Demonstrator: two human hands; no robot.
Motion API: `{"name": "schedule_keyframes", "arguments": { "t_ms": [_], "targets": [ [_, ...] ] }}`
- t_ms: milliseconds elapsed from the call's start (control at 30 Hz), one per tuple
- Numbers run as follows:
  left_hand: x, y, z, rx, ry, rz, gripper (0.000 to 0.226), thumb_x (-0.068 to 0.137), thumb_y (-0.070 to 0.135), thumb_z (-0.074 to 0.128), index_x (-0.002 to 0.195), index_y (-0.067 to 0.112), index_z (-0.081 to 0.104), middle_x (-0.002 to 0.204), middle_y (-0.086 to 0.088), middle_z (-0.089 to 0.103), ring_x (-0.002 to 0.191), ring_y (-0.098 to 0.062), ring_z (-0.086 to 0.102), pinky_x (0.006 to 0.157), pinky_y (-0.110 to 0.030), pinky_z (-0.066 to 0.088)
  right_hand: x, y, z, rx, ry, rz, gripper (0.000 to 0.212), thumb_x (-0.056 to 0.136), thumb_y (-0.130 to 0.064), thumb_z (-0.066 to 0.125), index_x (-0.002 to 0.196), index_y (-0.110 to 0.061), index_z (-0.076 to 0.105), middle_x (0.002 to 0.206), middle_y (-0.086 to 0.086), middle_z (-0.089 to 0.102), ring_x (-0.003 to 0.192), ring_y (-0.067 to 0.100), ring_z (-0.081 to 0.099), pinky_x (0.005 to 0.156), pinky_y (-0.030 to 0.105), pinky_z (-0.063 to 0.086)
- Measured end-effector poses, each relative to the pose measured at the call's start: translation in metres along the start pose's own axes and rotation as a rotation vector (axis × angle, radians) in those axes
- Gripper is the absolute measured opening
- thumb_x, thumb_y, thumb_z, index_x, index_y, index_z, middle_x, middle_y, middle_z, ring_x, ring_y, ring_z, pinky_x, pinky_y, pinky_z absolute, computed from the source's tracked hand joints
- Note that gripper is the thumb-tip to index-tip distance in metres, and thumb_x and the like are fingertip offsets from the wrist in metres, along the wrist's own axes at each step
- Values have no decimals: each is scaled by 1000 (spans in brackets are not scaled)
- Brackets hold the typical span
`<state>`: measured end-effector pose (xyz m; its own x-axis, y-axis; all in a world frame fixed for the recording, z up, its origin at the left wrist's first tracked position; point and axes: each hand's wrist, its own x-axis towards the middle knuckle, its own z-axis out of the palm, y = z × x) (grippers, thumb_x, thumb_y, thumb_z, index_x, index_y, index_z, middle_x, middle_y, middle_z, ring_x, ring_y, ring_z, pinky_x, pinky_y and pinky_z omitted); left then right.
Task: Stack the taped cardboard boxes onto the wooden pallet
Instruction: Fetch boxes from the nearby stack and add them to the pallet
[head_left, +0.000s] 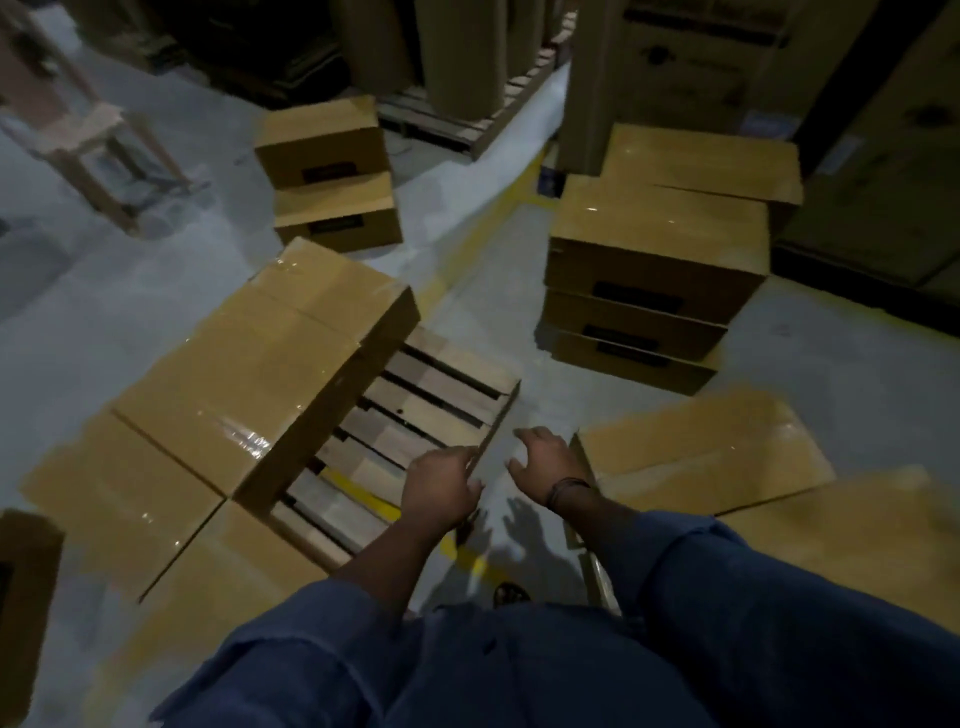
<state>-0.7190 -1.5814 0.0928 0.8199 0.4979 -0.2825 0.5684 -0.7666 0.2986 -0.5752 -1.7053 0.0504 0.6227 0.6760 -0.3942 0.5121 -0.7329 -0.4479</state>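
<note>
Several taped boxes (249, 374) lie on the left part of our pallet (431, 400), whose slats show bare on the right. Our left hand (441, 488) and right hand (545, 457) hang side by side, slightly apart, over the pallet's near corner, fingers loosely bent, holding nothing. Another box (701, 447) lies on the floor (831, 364) just beside our right hand. A stack of three (649, 280) stands beyond it, and a stack of two (327, 176) stands farther off.
</note>
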Motion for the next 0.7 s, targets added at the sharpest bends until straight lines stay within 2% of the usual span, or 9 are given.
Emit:
{"name": "schedule_keyframes", "arguments": {
  "t_ms": [133,300,500,700],
  "targets": [
    [35,32,1,42,-54,136,58,94,52,64,145,27,58,136,3,68,120,-21,65,101,-37,52,-7,35,-13,133,75,174,58,99,-41,55,152,-21,42,153,6,43,138,31,42,111,43,41],
    [80,70,3,127,-136,286,59,96,54,62,149,29,53,144,3,62,128,-22,60,105,-36,48,-8,77,-29,230,135,369,55,97,-41,54,149,-23,45,150,5,45,133,31,44,107,44,44],
    [148,102,-2,188,-197,518,57,97,52,60,149,29,53,146,4,61,129,-21,60,104,-35,49,17,116,-59,355,235,597,57,97,-40,57,150,-22,44,151,5,44,135,30,44,108,44,44],
    [231,120,-29,203,-195,609,56,97,52,61,148,30,54,144,5,62,128,-22,60,106,-37,49,72,121,-88,490,371,720,54,98,-41,58,148,-22,48,149,6,46,133,32,48,106,44,46]
  ]
}}
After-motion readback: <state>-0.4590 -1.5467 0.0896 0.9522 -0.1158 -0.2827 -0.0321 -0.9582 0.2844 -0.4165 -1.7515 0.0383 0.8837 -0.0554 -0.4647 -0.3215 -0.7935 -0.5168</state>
